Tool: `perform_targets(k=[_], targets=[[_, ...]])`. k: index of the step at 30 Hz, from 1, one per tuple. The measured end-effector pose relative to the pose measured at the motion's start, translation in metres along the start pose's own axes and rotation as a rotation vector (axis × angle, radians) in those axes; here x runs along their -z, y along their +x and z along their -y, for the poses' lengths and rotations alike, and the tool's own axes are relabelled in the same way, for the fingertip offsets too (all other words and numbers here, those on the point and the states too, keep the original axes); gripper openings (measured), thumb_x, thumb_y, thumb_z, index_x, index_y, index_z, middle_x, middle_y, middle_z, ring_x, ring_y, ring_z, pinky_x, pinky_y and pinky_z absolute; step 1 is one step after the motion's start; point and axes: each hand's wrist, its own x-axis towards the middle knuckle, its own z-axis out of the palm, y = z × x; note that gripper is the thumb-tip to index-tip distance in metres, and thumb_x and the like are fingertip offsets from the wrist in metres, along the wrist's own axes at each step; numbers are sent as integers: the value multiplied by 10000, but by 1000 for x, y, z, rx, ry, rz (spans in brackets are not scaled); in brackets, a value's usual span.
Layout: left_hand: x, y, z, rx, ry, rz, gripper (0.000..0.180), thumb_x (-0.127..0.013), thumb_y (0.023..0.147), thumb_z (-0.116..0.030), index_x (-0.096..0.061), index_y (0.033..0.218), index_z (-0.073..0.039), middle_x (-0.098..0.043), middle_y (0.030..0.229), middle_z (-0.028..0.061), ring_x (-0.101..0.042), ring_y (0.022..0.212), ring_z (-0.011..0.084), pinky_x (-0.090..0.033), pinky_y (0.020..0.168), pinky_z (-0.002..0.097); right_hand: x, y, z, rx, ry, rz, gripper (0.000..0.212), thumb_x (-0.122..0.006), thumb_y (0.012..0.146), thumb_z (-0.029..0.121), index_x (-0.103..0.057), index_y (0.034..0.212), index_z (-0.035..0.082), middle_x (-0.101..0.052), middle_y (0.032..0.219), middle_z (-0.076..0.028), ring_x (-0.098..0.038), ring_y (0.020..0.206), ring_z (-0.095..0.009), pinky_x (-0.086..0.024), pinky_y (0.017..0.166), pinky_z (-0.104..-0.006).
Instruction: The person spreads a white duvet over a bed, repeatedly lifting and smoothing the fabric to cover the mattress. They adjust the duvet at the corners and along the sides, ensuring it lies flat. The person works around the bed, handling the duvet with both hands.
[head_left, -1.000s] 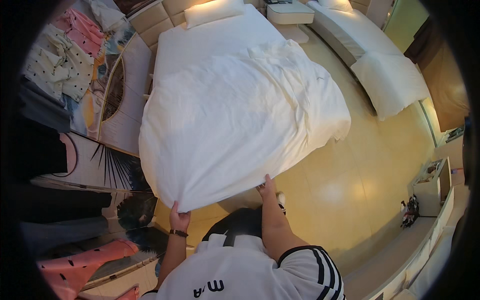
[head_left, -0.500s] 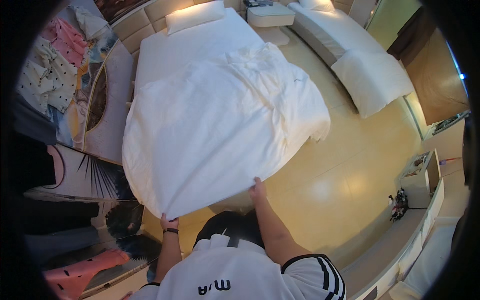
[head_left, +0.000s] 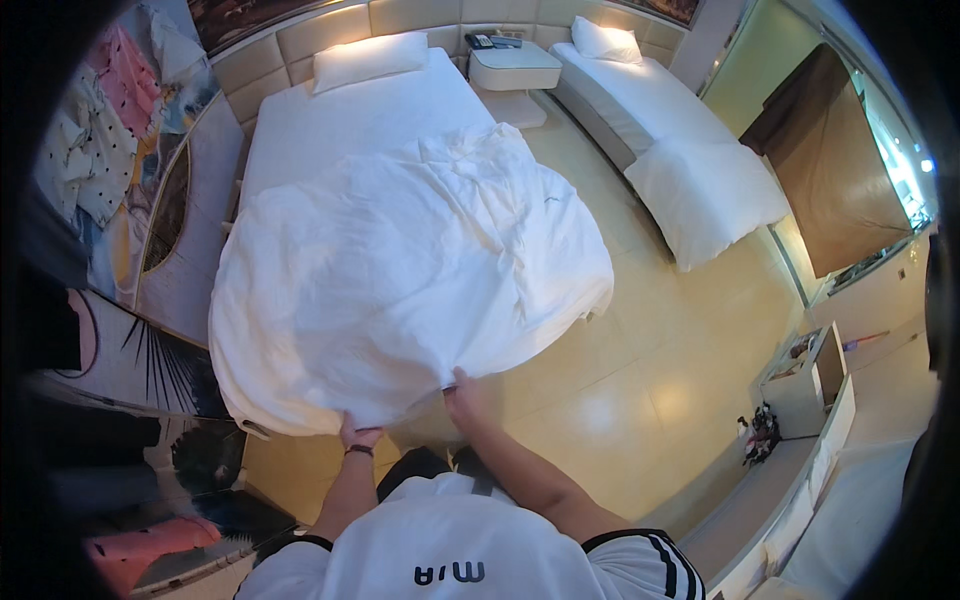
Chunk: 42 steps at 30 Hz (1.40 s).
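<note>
A rumpled white duvet (head_left: 390, 270) covers the lower half of the large bed and hangs off its near end and sides. Its near edge is gripped at two places. My left hand (head_left: 361, 432), with a dark band at the wrist, is closed on that edge near the left. A short way to the right, my right hand (head_left: 460, 396) pinches the same edge, thumb on top. Between the hands the cloth sags slightly. Folds bunch thickly at the far right of the duvet. The bare white mattress (head_left: 350, 120) shows beyond it.
A white pillow (head_left: 370, 62) lies against the padded headboard. A bedside table (head_left: 515, 68) holds a phone, beside a narrower bed (head_left: 640, 110) with a folded duvet. Clothes (head_left: 100, 150) hang along the left wall. A low cabinet (head_left: 800, 390) stands right, on tiled floor.
My hands have come closer together along the duvet's edge. The cloth, pulled taut before, is now looser and more wrinkled. The view has shifted too.
</note>
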Motion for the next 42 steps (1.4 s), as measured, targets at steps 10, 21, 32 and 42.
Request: perform_targets(k=[10, 21, 32, 42], targets=[[-159, -53, 151, 229, 62, 236, 581, -519, 787, -510, -462, 1135, -48, -506, 1126, 126, -454, 1059, 321, -338, 924, 509, -34, -26, 37, -120, -179, -105, 184, -538, 844, 103, -494, 882, -72, -559, 838, -124, -558, 767, -198, -485, 676, -321], [-115, -45, 136, 146, 98, 69, 400, -464, 879, -293, -397, 1213, -83, -460, 1217, 109, -414, 1133, 307, -320, 973, 494, 64, 58, 43, -98, -589, -194, 191, -520, 769, 102, -569, 882, -44, -577, 778, -150, -574, 713, -261, -475, 610, -350], [-150, -57, 125, 274, 53, -81, 397, -424, 900, -282, -335, 1236, -92, -386, 1264, 159, -375, 1162, 354, -317, 959, 541, 35, 244, 211, 810, -1638, -330, 228, -513, 769, 189, -626, 772, -8, -604, 772, -212, -578, 738, -347, -455, 681, -415], [-147, -67, 137, 120, -88, -195, 418, -426, 896, -303, -346, 1237, -75, -399, 1252, 147, -383, 1146, 333, -330, 953, 509, -22, 344, 211, 298, -1808, -292, 389, -590, 755, 313, -592, 944, -26, -604, 881, -217, -585, 839, -350, -462, 734, -378]])
